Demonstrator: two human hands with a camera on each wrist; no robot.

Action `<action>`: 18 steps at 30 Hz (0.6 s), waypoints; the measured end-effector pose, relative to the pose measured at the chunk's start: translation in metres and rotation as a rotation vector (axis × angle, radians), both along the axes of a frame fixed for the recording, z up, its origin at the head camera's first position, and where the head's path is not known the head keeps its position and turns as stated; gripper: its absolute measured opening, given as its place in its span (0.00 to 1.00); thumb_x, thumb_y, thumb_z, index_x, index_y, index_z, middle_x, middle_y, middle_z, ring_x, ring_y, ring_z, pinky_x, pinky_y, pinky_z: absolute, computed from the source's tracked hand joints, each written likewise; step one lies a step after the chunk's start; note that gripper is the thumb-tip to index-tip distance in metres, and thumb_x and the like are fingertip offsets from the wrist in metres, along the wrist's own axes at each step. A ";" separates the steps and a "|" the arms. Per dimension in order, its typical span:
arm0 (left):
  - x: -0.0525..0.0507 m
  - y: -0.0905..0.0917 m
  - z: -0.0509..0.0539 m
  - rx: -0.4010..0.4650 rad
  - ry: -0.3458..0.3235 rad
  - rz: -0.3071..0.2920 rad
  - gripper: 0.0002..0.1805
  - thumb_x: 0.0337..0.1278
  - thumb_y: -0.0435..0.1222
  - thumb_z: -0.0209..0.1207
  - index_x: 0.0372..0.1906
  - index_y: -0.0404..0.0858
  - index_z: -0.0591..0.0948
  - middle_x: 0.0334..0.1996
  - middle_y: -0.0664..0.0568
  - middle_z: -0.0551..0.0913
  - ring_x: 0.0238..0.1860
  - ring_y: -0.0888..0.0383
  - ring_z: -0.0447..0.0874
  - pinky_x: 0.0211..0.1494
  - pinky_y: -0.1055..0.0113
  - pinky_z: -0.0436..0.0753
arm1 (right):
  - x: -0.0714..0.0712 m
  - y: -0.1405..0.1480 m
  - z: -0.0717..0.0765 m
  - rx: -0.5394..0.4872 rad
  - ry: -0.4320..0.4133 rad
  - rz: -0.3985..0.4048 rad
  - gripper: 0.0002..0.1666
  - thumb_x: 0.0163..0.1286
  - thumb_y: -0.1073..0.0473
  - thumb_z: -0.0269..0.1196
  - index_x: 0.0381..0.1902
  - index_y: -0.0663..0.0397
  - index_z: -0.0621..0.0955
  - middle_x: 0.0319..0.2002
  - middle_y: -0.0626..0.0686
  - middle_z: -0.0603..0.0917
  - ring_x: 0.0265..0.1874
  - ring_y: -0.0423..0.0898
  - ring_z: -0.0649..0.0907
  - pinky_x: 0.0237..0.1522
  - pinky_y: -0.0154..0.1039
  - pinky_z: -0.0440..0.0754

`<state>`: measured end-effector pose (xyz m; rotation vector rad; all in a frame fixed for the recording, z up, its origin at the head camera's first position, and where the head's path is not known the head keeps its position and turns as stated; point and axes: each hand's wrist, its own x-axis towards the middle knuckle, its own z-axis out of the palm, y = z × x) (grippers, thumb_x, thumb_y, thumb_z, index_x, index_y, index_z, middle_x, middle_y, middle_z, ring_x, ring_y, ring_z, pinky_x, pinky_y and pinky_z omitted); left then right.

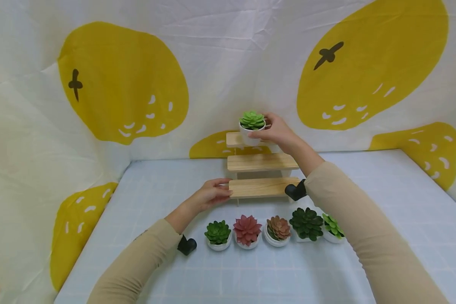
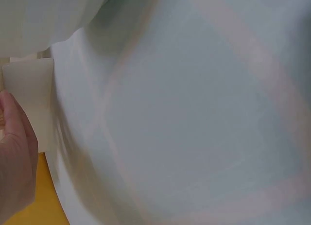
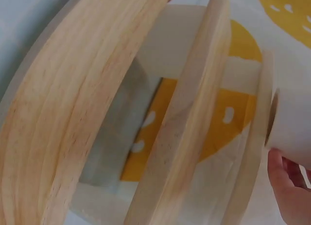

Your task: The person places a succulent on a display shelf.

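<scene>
Looking out through the head camera from my remote seat, I find two beige sleeves nearest, the left sleeve (image 1: 140, 257) and the right sleeve (image 1: 380, 236), reaching over a pale blue gridded table (image 1: 228, 278). Just beyond the cuffs stands a row of five artificial succulents in white pots, left to right: a green plant (image 1: 218, 232), a pinkish-red plant (image 1: 247, 230), a brownish-orange plant (image 1: 278, 228), a dark green plant (image 1: 306, 224) and a bright green plant (image 1: 332, 226), the last partly covered by the right sleeve. Behind them is a three-step wooden stand (image 1: 264, 187). My left hand (image 1: 210, 195) holds the left end of its lowest step, fingers on either side of the board. Farther back, my right hand (image 1: 279, 133) has its thumb and fingers closed around the right side of a white pot with a light green succulent (image 1: 252, 120), upright at the left part of the top step; I cannot tell whether its base rests on the wood. Farthest away hangs a white cloth (image 1: 228, 84) printed with large yellow fruit (image 1: 125, 84).
</scene>
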<state>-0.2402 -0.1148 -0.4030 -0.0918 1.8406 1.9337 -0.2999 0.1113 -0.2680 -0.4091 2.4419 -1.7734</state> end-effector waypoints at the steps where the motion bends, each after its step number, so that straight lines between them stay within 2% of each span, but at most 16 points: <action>1: 0.000 0.000 0.000 -0.002 0.000 -0.001 0.29 0.56 0.22 0.56 0.64 0.31 0.67 0.56 0.34 0.72 0.41 0.56 0.79 0.51 0.63 0.80 | -0.001 -0.002 -0.001 -0.008 -0.005 -0.003 0.39 0.56 0.62 0.68 0.64 0.58 0.64 0.54 0.60 0.69 0.49 0.52 0.71 0.52 0.47 0.76; 8: 0.000 0.001 -0.001 -0.002 -0.006 -0.007 0.29 0.56 0.23 0.57 0.64 0.31 0.67 0.56 0.34 0.72 0.42 0.55 0.79 0.52 0.62 0.80 | -0.007 -0.011 -0.005 -0.020 -0.020 -0.015 0.39 0.56 0.61 0.68 0.64 0.58 0.64 0.55 0.59 0.69 0.49 0.52 0.71 0.50 0.45 0.77; 18: -0.001 0.001 0.002 0.009 -0.011 -0.005 0.29 0.56 0.22 0.56 0.65 0.31 0.66 0.57 0.33 0.71 0.43 0.54 0.78 0.50 0.65 0.81 | -0.010 -0.021 -0.003 -0.048 -0.029 -0.010 0.42 0.57 0.61 0.68 0.66 0.56 0.62 0.59 0.59 0.68 0.52 0.53 0.70 0.53 0.49 0.76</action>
